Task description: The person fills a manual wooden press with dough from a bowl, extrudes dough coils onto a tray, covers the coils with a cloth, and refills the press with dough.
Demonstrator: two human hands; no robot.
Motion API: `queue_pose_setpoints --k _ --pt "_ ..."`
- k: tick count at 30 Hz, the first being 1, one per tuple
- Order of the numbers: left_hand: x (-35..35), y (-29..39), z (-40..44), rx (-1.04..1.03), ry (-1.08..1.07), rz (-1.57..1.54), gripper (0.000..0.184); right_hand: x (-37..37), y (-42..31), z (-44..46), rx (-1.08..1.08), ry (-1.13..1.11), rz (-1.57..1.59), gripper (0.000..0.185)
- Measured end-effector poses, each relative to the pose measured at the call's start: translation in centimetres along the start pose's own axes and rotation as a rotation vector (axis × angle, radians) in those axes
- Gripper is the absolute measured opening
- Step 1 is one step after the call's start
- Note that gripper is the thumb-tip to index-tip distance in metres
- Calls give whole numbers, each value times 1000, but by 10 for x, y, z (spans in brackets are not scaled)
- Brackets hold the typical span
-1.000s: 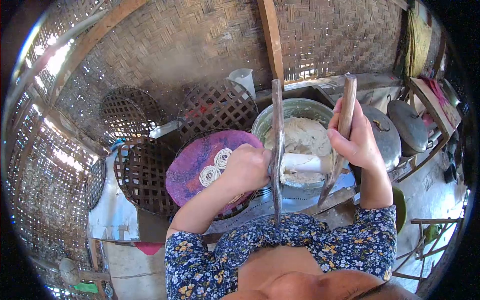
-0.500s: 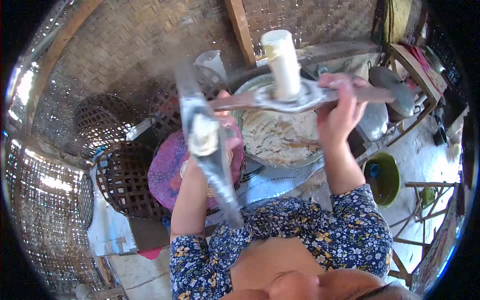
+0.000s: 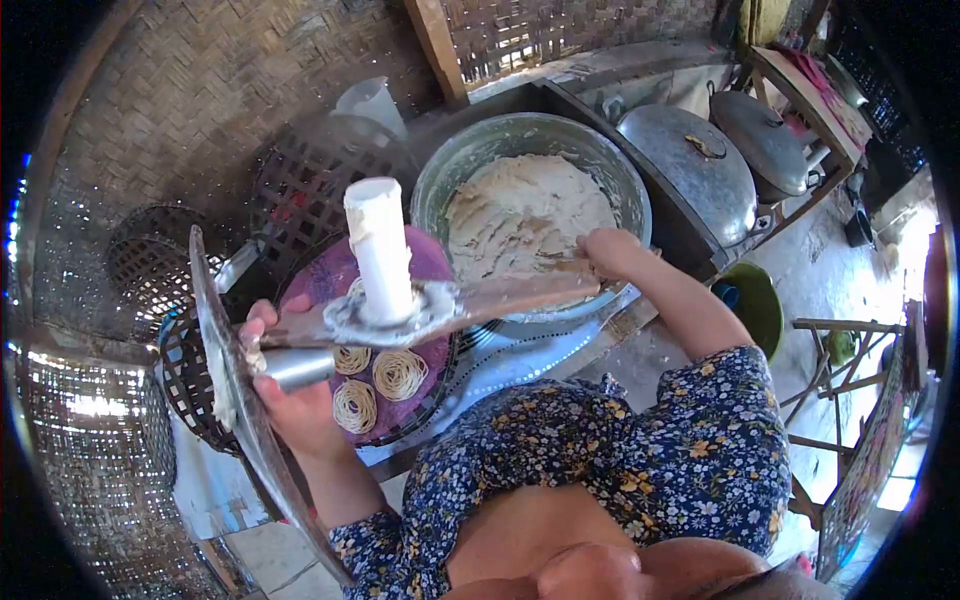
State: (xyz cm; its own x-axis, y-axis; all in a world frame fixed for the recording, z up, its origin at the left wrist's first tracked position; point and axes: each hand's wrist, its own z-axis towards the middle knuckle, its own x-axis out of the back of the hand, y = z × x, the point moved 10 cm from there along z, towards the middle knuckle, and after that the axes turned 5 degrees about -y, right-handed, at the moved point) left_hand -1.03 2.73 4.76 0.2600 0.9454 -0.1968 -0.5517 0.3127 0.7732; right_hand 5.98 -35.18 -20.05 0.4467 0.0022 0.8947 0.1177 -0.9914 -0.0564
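Observation:
My left hand (image 3: 303, 412) is closed around both parts of a wooden hand press. One part is a long bar with an upright white plunger (image 3: 383, 255), smeared with dough round its base. Tilted on edge at the left is the other wooden bar (image 3: 262, 440), with a metal cylinder (image 3: 300, 368) sticking out of it. My right hand (image 3: 608, 252) is closed at the right side of a large metal basin (image 3: 432, 178), apparently on a flat wooden stick (image 3: 562, 262) by the pale dough (image 3: 530, 205). Its fingertips are partly hidden.
Below the press, coiled noodle nests (image 3: 400, 374) lie on a purple round tray (image 3: 432, 258). Dark woven baskets (image 3: 180, 375) stand at the left. A lidded metal pot (image 3: 690, 165) sits right of the basin, and a green bucket (image 3: 755, 310) is on the floor.
My right hand has let go of the plunger bar and gone down to the basin. My left hand now holds both press parts, moved left and lower; the cylinder part has turned on edge.

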Motion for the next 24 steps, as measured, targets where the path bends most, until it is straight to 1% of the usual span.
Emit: queue_pose_setpoints --k 3,6,7,8,9,12,15,17,18,19,22,23,24 --pt "10 -5 -10 84 -63 67 58 52 1 -35 98 22 -213 21" --pt "18 -13 -24 193 -53 179 62 86 26 -61 17 28 -298 18" --pt "27 -20 -31 195 15 173 67 92 35 -67 -13 50 -336 16" --pt "30 -23 -34 208 24 193 67 96 41 -69 -43 74 -374 14" --pt "29 -26 -38 225 19 215 67 95 44 -69 -70 67 -376 11" --pt "21 -26 -41 240 -1 266 68 65 41 -52 -51 -20 -358 13" --pt "9 -24 -34 240 -22 300 68 42 30 -37 -5 -54 -243 16" --pt "0 -19 -26 213 -38 322 69 28 18 -27 27 -124 -278 17" --pt "-5 -17 -23 193 -38 340 69 24 12 -24 44 -159 -296 17" --pt "-8 -11 -21 130 -30 372 59 21 7 -22 36 -210 -297 19" --pt "-8 -8 -23 124 -11 350 61 16 2 -17 70 -263 -310 21" --pt "-5 -9 -24 146 -35 341 62 19 1 -18 75 -254 -296 23" --pt "-2 -8 -25 141 -55 395 61 23 -2 -24 80 -247 -284 25"
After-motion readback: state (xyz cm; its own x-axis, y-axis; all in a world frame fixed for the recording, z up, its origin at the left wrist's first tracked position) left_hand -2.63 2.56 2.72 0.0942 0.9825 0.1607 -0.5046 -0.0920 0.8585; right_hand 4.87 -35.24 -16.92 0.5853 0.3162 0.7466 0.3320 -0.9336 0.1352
